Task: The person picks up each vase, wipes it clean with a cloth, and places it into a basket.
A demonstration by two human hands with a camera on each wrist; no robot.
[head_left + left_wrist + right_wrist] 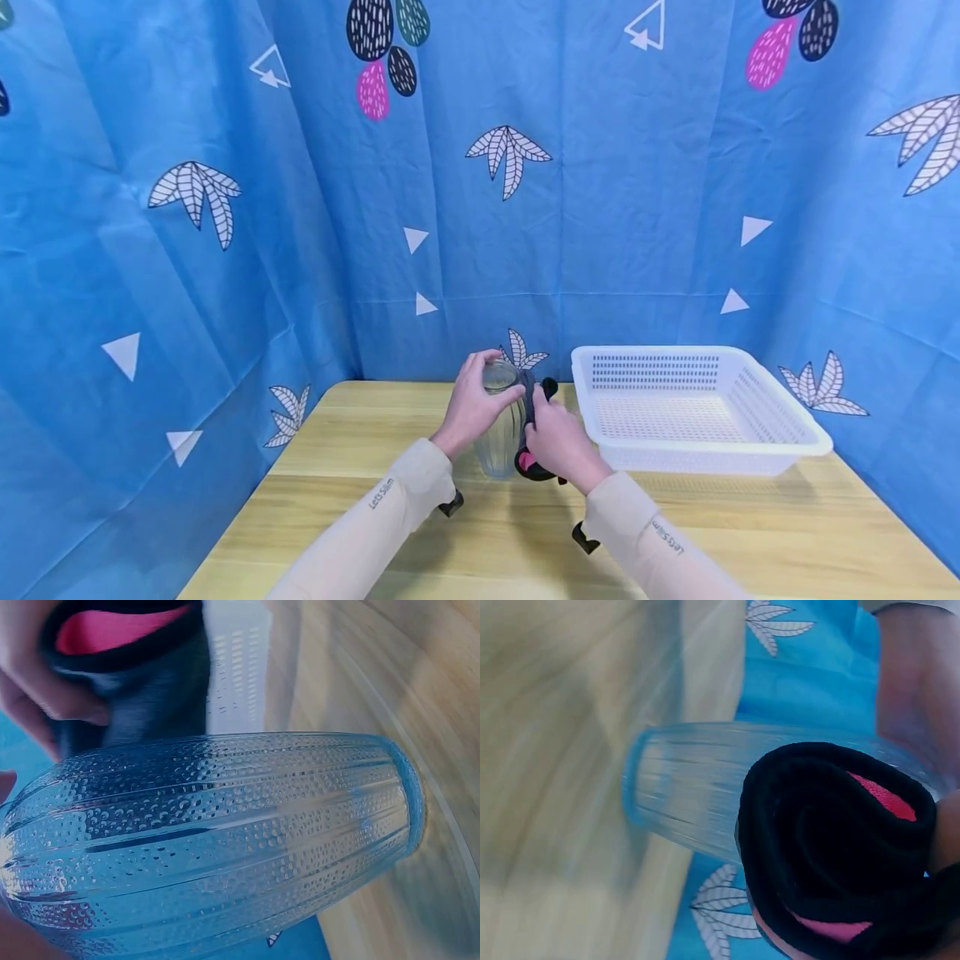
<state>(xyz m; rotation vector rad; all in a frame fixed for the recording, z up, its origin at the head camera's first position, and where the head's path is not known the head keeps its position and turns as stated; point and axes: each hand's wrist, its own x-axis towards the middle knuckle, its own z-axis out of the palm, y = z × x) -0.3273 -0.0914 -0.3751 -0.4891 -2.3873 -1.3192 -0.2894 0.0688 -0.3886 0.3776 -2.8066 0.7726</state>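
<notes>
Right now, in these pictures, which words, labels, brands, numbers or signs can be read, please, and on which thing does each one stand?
"Let's Slim": on the left sleeve; small print, so exact spelling is uncertain.
"Let's Slim": on the right sleeve, upside down in the head view; equally small.
No readable text shows on the glass vase, the dark-and-pink cloth, the white basket or the blue curtain.

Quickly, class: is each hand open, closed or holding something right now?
Left hand: closed, holding the ribbed glass vase near its rim.
Right hand: closed, holding a black-and-pink cloth.
</notes>
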